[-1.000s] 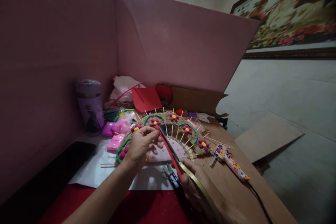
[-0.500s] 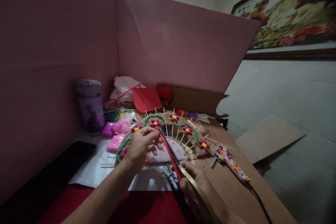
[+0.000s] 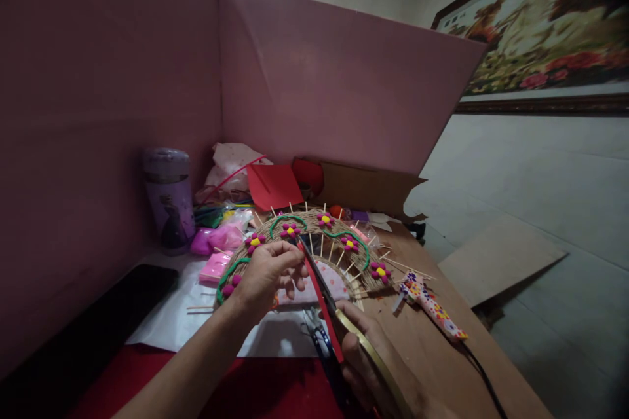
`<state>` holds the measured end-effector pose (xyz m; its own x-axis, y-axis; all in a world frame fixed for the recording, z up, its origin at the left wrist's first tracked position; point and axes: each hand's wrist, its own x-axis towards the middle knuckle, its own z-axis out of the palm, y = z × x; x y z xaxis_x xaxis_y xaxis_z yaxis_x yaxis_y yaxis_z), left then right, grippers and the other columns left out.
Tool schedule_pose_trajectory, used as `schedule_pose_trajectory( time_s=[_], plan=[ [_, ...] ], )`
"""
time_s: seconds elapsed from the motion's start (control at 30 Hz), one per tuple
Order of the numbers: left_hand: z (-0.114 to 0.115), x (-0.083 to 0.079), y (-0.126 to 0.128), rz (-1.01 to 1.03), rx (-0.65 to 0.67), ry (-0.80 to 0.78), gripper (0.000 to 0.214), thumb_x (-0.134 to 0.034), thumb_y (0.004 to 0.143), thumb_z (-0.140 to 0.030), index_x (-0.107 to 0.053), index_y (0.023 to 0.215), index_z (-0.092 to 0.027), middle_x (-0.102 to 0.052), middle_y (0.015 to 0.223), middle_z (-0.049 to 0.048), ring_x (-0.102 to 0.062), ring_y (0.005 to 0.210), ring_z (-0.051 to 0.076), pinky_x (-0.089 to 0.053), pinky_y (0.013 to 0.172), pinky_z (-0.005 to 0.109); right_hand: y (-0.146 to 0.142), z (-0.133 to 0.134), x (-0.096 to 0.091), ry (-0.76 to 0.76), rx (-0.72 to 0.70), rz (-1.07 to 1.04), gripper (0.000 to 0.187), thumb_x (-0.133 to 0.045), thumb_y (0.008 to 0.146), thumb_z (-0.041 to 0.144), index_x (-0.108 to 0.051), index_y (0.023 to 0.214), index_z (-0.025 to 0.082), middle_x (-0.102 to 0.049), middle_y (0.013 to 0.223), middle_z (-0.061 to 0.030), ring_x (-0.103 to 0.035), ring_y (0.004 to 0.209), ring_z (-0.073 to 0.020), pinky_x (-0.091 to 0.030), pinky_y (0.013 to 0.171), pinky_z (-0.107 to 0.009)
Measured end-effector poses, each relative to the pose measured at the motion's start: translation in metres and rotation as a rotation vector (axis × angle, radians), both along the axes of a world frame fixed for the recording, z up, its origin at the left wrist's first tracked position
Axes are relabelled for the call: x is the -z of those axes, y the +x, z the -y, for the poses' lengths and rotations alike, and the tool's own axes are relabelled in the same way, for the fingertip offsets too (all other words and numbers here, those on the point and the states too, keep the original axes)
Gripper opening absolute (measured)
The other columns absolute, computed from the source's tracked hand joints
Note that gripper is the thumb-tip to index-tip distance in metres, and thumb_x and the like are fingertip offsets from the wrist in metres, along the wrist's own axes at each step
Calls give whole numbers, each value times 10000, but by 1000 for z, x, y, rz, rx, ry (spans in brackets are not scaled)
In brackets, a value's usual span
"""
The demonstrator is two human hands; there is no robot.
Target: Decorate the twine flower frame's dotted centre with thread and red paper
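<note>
Between thumb and fingers, my left hand [image 3: 268,275] pinches the far end of a narrow red strip [image 3: 320,304]. My right hand [image 3: 373,347] is wrapped around the gold-coloured handles of a pair of scissors [image 3: 319,275], whose dark blades run along the strip towards my left fingertips. Behind both hands lies a woven twine arch [image 3: 314,217] with wooden sticks poking out, green curled trim and purple flowers with yellow centres. Under my hands, dark-handled pliers [image 3: 318,334] rest partly on white paper [image 3: 275,334]. The strip's near end is partly hidden by my right hand.
To the right is a flower-patterned glue gun [image 3: 432,308] with a black cord. A purple tumbler [image 3: 170,203], pink packets [image 3: 223,239] and a dark flat device [image 3: 142,288] stand or lie at left. Red paper [image 3: 275,186] and torn cardboard [image 3: 368,186] are behind the arch.
My left fingertips and the scissor tips have shifted very slightly to the right. The near part of the red strip sits a little differently beside the blades. Both grips are the same.
</note>
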<state>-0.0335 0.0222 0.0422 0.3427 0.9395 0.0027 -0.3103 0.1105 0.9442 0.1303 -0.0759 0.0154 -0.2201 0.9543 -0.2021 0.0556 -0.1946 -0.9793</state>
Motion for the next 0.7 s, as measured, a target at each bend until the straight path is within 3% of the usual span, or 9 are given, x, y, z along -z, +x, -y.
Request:
schedule_pose_trajectory(
  time_s=[0.47,0.7],
  plan=[
    [1,0,0,-18,33,1,173,-642,686,-263,-529,641,-140,-616,542,28,-539,388,105,-365,313,172,-6,-1,6,5,81,-74,759,-586,467,815,-489,914,210,-311,466,111,-229,310,-23,-198,279,-142],
    [1,1,0,-11,51,2,159,-633,712,-245,-536,656,-132,-613,561,29,-542,398,100,-371,317,165,-7,-4,12,53,117,-133,667,-649,516,738,-485,857,189,-407,566,70,-282,377,-27,-233,319,-147]
  ],
)
